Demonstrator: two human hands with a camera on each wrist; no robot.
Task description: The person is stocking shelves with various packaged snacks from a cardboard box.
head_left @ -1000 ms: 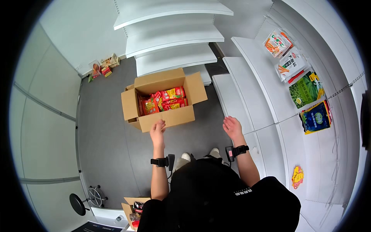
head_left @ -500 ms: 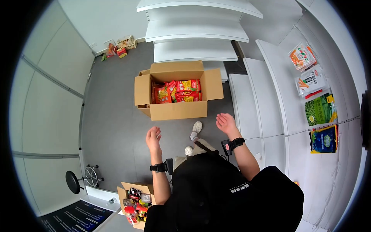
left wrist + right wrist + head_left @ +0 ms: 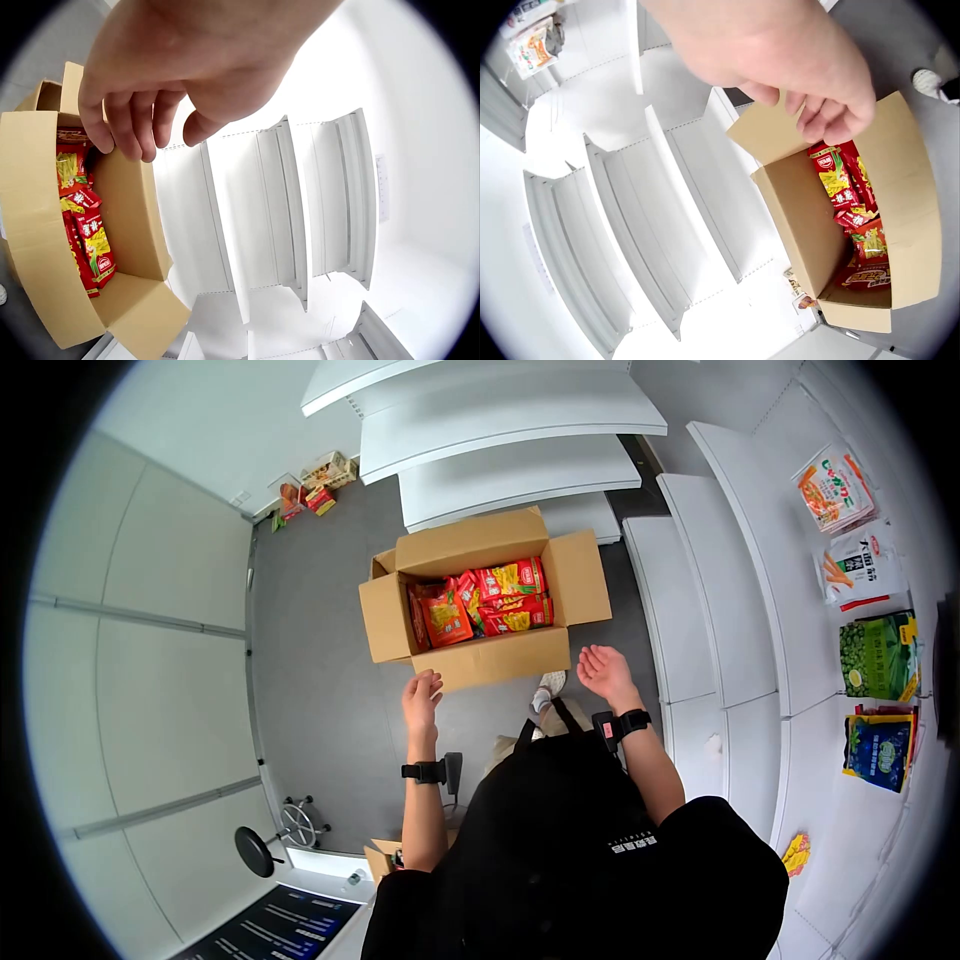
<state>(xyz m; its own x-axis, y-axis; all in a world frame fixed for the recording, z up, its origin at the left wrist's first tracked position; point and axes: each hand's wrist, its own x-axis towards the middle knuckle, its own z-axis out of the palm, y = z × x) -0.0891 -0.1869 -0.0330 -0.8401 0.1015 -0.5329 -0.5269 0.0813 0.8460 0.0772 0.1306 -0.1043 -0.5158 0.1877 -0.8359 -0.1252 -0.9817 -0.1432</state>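
An open cardboard box [image 3: 490, 663] stands on the floor in front of me, its flaps folded outward. Red and orange snack bags [image 3: 515, 618] with yellow pictures lie piled inside. My left hand [image 3: 422, 702] hovers by the near left corner of the front flap, fingers loosely bent and holding nothing. On the other side, my right hand [image 3: 607, 674] hangs near the box's right front corner, also empty with relaxed fingers. In the left wrist view the hand [image 3: 180, 67] overlaps the box opening, and the right wrist view shows curled-down fingertips [image 3: 836, 124] above the bags.
White shelves [image 3: 520, 470] rise behind the box, and more shelving [image 3: 690, 600] runs along the right with hanging snack packs [image 3: 880, 655]. A round stool [image 3: 258, 850] stands at lower left. Several packages [image 3: 318, 485] sit by the far wall. A second carton [image 3: 380, 857] is partly hidden by my arm.
The head view has shifted, so the box appears farther right than before. My feet have stepped, and both hands stay raised and empty near the box's front.
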